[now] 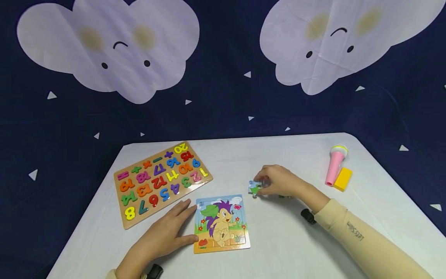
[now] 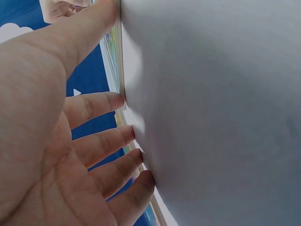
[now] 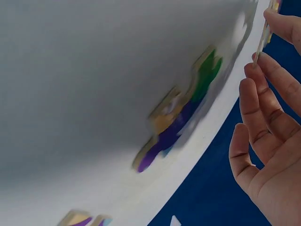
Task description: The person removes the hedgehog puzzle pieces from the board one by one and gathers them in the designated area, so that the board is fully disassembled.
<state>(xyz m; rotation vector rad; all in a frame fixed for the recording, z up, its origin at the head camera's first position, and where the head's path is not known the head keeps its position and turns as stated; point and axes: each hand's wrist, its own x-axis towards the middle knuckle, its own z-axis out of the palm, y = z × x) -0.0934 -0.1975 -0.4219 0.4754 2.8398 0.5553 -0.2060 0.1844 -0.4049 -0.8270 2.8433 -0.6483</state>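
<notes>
A square hedgehog jigsaw board (image 1: pixel 222 224) lies on the white table. My left hand (image 1: pixel 167 231) rests beside it with its fingers spread, the thumb and index fingertip at the board's left edge. From the left wrist view, that hand (image 2: pixel 51 122) shows straight fingers touching the table side. Further right, my right hand (image 1: pixel 283 181) pinches a small blue-and-green puzzle piece (image 1: pixel 254 187) by its edge. In the right wrist view, a loose purple, green and tan puzzle piece (image 3: pixel 176 117) lies on the table below the right hand (image 3: pixel 277 127); a second piece (image 3: pixel 77 218) shows only partly.
A wooden number board (image 1: pixel 162 182) with colourful digits lies at the back left, close to the left fingertips. Toward the back right are a pink toy microphone (image 1: pixel 336 164) and a yellow block (image 1: pixel 343 179). Behind the table hangs a dark blue cloth (image 1: pixel 226 89) with clouds.
</notes>
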